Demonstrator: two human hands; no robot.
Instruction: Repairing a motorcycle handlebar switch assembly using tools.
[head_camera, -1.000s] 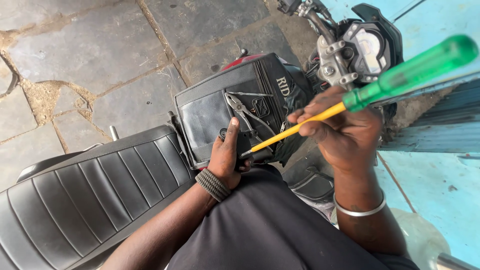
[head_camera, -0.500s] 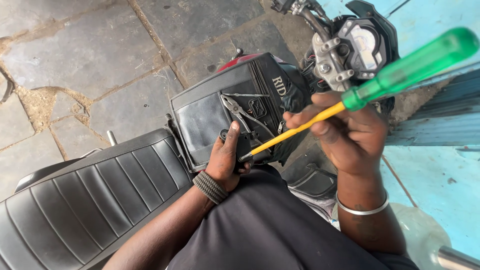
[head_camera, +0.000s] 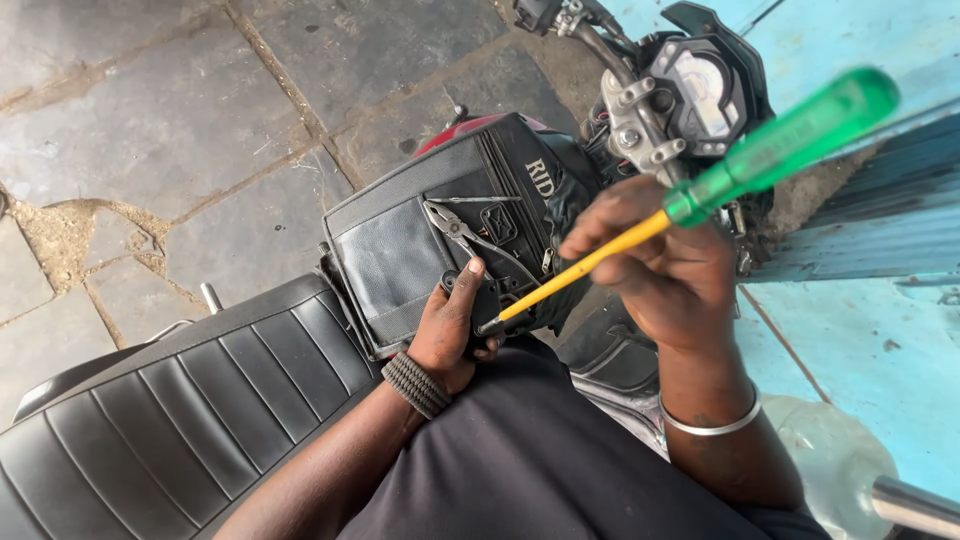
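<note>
Right hand (head_camera: 665, 275) closed on green-handled screwdriver (head_camera: 700, 190), tip at small black part (head_camera: 484, 300) gripped in left hand (head_camera: 450, 325); motorcycle tank bag (head_camera: 420, 240), stone paving (head_camera: 150, 120).

The small black part (head_camera: 487, 300) in the left hand (head_camera: 450, 330) is mostly covered by fingers, so its shape cannot be told. The screwdriver (head_camera: 700, 195) handle is blurred, and its tip is hidden against that part. The seat (head_camera: 170, 420) runs off the bottom and left edges.

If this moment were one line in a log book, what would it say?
left hand: holds small black part | right hand: grips green-handled screwdriver, tip at the part | pliers: lying on black tank bag
</note>
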